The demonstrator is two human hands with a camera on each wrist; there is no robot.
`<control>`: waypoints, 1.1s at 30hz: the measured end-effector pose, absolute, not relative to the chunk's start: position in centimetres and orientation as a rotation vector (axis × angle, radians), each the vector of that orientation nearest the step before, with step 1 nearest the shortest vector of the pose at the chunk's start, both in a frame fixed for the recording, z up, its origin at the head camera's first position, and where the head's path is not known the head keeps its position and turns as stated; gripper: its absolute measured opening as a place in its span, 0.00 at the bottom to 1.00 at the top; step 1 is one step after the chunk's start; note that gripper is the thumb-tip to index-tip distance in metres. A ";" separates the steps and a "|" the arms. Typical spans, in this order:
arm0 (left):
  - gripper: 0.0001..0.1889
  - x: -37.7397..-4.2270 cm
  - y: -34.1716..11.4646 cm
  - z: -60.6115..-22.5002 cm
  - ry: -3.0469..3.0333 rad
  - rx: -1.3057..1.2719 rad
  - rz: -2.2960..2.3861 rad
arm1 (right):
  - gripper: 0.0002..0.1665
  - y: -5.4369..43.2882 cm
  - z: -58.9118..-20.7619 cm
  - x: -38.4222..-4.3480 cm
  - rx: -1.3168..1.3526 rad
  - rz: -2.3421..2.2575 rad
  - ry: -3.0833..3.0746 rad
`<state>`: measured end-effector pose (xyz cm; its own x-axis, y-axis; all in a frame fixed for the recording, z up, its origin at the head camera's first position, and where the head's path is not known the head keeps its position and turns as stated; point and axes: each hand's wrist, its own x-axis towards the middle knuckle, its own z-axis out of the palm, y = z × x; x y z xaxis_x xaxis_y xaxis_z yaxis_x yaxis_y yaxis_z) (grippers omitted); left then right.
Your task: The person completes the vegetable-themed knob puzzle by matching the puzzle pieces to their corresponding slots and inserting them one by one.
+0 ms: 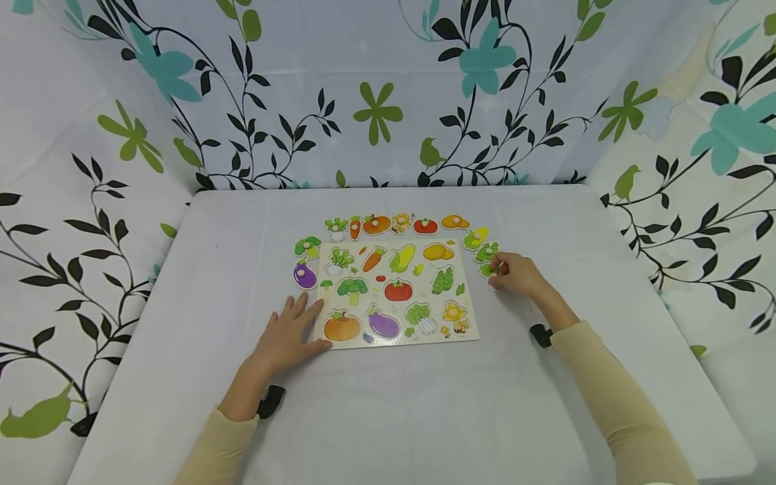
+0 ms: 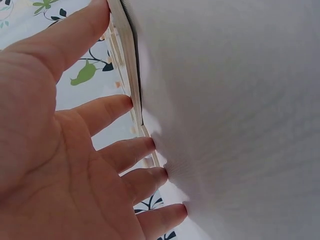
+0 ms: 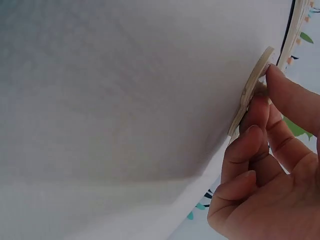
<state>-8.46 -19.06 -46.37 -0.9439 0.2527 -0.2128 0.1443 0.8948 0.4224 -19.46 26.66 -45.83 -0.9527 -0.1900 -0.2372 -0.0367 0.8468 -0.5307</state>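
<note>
A flat wooden vegetable puzzle board (image 1: 364,296) with printed pictures lies on the table. My left hand (image 1: 289,333) rests with spread fingers at its left edge; in the left wrist view the thumb (image 2: 75,37) and index fingertip touch the board's side (image 2: 131,65). Just off the board's right edge, my right hand (image 1: 518,275) pinches a green-and-white puzzle piece (image 1: 487,269) between thumb and finger. The right wrist view shows this piece's wooden edge (image 3: 250,85) tilted; its picture is mostly hidden. Beside it lies another green puzzle piece (image 1: 486,252).
Knobbed pieces arc around the board: eggplant (image 1: 305,275), broccoli (image 1: 307,246), turnip (image 1: 336,230), carrot (image 1: 355,228), pumpkin (image 1: 376,224), mushroom (image 1: 401,223), tomato (image 1: 425,225), potato (image 1: 455,221) and corn (image 1: 475,238). A white cloth covers the table (image 1: 388,417); patterned curtains hang behind.
</note>
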 end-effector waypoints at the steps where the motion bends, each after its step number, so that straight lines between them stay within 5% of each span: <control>1: 0.45 -8.4 -19.0 -46.4 2.798 0.296 0.598 | 0.11 26.7 -45.9 -19.5 -0.173 -0.789 2.748; 9: 0.45 -8.5 -19.0 -46.4 2.784 0.301 0.614 | 0.07 25.5 -45.1 -18.6 -0.189 -0.804 2.801; 16: 0.45 -8.6 -19.1 -46.5 2.786 0.293 0.603 | 0.04 19.6 -43.3 -16.3 -0.507 -0.815 2.754; 33: 0.45 -8.5 -18.9 -46.5 2.801 0.281 0.608 | 0.07 13.7 -45.6 -13.8 -0.866 -0.641 2.636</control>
